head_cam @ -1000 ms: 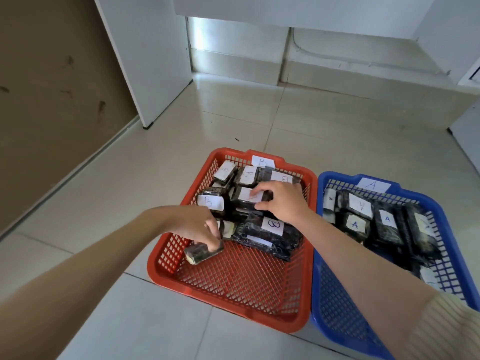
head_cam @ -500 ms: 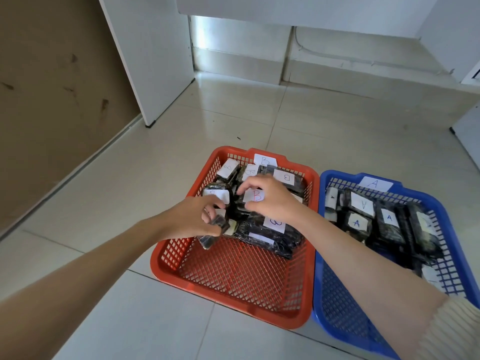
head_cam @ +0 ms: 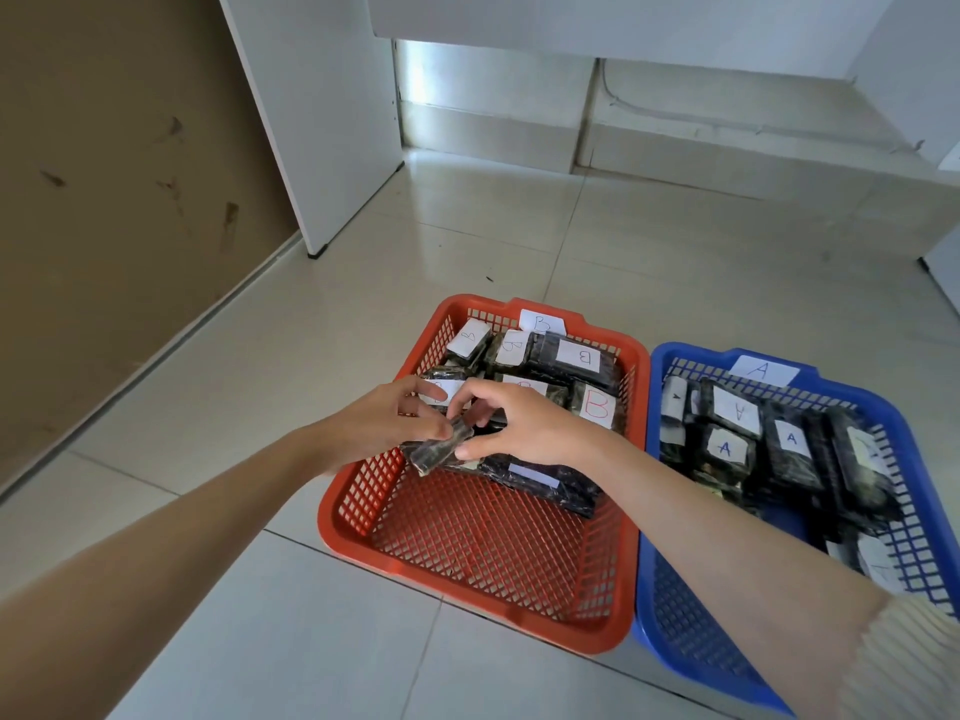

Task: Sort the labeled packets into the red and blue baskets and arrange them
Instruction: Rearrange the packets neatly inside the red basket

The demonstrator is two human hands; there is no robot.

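Note:
The red basket [head_cam: 467,605] on the floor holds several dark packets with white B labels [head_cam: 571,358] in its far half. Beside it on the right, the blue basket [head_cam: 670,662] holds several dark packets labelled A [head_cam: 727,449]. Over the red basket's left side, my left hand [head_cam: 384,423] and my right hand [head_cam: 524,428] meet. Both pinch one small dark packet [head_cam: 439,452], which hangs tilted above the mesh; its label is not visible. Another long dark packet [head_cam: 540,485] lies just under my right hand.
Pale floor tiles [head_cam: 260,641] surround the baskets. A white cabinet panel [head_cam: 322,122] stands at the back left beside a brown wall [head_cam: 104,174]. A low white ledge [head_cam: 727,142] runs along the back. The near half of the red basket shows bare mesh.
My left hand lifted the small packet from the basket's near-left area toward the middle. My right hand left the labelled packet it touched and came over to pinch the same packet.

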